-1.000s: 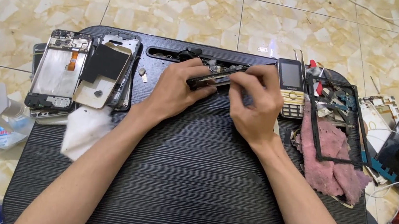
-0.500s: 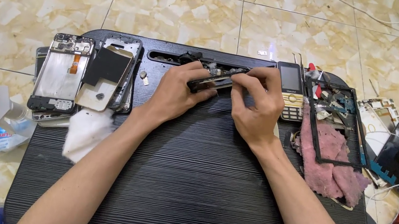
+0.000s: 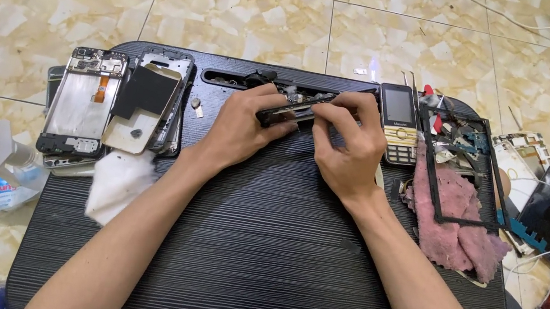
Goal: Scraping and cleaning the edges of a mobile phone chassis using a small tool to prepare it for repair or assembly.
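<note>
A: Where's our phone frame (image 3: 294, 109)?
B: Back of desk (image 3: 261, 247), by the slot. Our left hand (image 3: 244, 128) grips its left end, right hand (image 3: 343, 146) pinches the right.

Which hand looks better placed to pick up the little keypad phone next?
Probably the right hand: it is right beside the keypad phone. The left hand is on the far side, gripping the dark phone part.

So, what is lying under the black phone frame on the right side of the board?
Under the black phone frame lies a pink cloth on the black board. Small parts sit inside its upper end. What the cloth covers cannot be seen.
</note>
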